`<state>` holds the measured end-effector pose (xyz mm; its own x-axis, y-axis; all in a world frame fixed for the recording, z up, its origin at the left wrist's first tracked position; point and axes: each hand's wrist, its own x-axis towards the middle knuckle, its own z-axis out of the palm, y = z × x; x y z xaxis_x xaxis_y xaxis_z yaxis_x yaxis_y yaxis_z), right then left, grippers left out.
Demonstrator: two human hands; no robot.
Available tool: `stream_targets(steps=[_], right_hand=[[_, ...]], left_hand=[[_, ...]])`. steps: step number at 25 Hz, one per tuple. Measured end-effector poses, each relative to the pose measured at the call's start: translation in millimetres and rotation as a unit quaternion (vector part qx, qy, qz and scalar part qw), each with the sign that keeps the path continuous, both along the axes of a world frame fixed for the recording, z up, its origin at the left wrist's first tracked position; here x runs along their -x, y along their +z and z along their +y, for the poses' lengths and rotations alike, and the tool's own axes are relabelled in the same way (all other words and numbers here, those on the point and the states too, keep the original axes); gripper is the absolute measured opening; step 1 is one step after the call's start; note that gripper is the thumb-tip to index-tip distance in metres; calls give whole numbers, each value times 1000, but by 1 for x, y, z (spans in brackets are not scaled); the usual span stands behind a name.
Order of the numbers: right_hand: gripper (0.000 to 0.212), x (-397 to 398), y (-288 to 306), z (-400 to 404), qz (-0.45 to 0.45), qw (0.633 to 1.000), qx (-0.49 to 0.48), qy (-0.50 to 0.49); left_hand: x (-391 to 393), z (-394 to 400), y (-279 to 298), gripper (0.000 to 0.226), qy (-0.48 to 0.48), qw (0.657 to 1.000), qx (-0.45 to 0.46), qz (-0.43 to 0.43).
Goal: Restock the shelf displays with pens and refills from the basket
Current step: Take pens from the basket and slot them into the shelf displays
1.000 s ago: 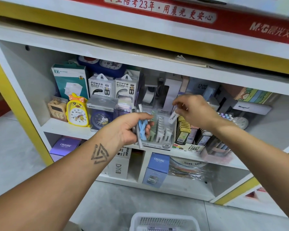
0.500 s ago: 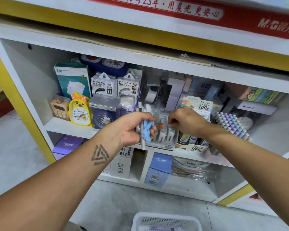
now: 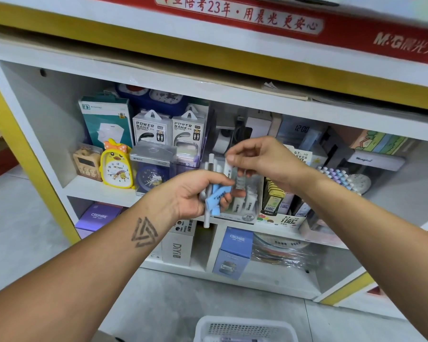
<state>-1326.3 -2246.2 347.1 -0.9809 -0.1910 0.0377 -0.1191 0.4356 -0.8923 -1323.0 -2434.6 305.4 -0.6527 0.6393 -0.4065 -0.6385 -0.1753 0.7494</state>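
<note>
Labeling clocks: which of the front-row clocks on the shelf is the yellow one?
The duck-shaped clock with the orange bow, standing between the tan clock and the boxed blue clock.

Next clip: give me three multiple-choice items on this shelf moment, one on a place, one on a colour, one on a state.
1. Where is the white basket?
A. on the floor below the hands
B. on the top shelf
C. in the left hand

2. What colour is the duck clock?
A. green
B. yellow
C. black

3. What is the right hand doing?
A. hanging open
B. pinching a white refill case
C. pressing on the basket

Answers:
1 A: it sits at the bottom edge, under both arms.
2 B: its body is yellow.
3 B: thumb and fingers close on the case above the left hand, which grips a bundle of pens and blue cases.
</note>
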Motion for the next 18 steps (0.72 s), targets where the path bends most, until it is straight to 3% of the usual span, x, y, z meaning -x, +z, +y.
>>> stream_targets(steps=[3,6,12,16,18], right_hand=[[10,1,5,4,21,997,3,-67],[8,0,9,18,22,991,17,-128],[7,-1,9,31,38,989,-38,-139],[8,5,7,37,49,986,-83,-140],[4,10,4,41,92,968,-186,-141]], left_hand=[[1,-3,-3,25,14,1000,5,-2],[6,-6,-6,19,48,998,16,-21],[8,-5,-6,23,78,996,8,-51],[9,-2,-7,16,85,994,12,-62],[9,-1,-8,16,90,993,16,-68]])
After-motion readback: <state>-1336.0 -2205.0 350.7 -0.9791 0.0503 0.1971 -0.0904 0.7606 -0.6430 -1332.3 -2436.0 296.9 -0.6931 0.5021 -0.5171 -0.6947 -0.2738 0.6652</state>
